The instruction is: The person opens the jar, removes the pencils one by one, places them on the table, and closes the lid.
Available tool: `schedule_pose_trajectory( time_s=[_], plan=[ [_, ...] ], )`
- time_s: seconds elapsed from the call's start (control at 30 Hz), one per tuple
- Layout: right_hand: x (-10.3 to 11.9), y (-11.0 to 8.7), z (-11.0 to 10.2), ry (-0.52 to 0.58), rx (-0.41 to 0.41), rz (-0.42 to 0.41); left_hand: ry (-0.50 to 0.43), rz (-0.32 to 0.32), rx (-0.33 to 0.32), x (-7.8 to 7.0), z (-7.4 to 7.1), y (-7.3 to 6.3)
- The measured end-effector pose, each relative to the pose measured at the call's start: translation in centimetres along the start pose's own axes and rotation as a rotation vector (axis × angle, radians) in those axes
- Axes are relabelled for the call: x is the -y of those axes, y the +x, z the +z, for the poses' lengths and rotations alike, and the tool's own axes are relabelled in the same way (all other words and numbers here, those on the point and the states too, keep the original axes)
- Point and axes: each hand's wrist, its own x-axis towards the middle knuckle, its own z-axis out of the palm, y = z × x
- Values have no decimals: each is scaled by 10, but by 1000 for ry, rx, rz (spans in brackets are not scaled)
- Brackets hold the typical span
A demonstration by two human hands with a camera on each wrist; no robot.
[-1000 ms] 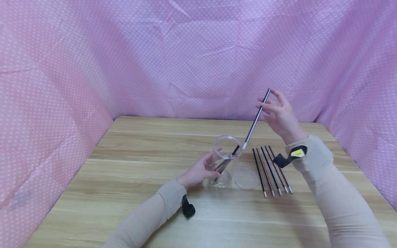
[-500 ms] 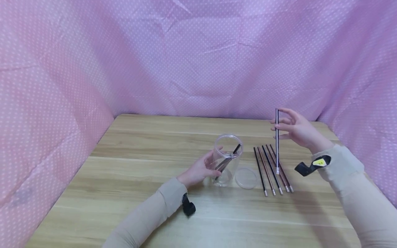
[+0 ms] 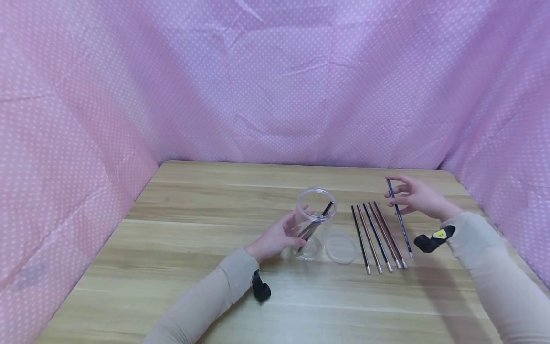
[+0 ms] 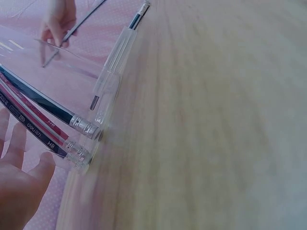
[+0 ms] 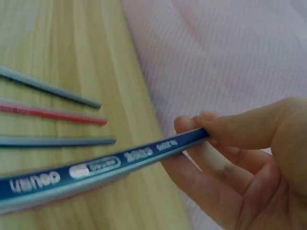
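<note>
Pink dotted cloth (image 3: pixel 275 86) hangs behind a wooden table (image 3: pixel 215 296). At left, the left hand (image 3: pixel 276 241) curls round one open-topped jar (image 3: pixel 319 237), at least three pencils (image 4: pixel 38 96) leaning inside. One lid (image 3: pixel 341 248) lies just right of it, then five pencils (image 3: pixel 377 239) in a row. Furthest right, the right hand (image 3: pixel 418 196) pinches one held pencil (image 3: pixel 400 224) by its far end — beside the row, long axis nearly parallel, eraser (image 3: pixel 411 256) the same way round. From that hand the jar lies leftward, past row and lid.
</note>
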Motion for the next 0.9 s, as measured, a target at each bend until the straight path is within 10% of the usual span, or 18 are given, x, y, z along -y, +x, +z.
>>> schedule_pose_trajectory(
  time_s=[0.9],
  plan=[
    [-61, 15, 12, -200, -57, 23, -36, 43, 40, 1, -2, 1]
  ],
)
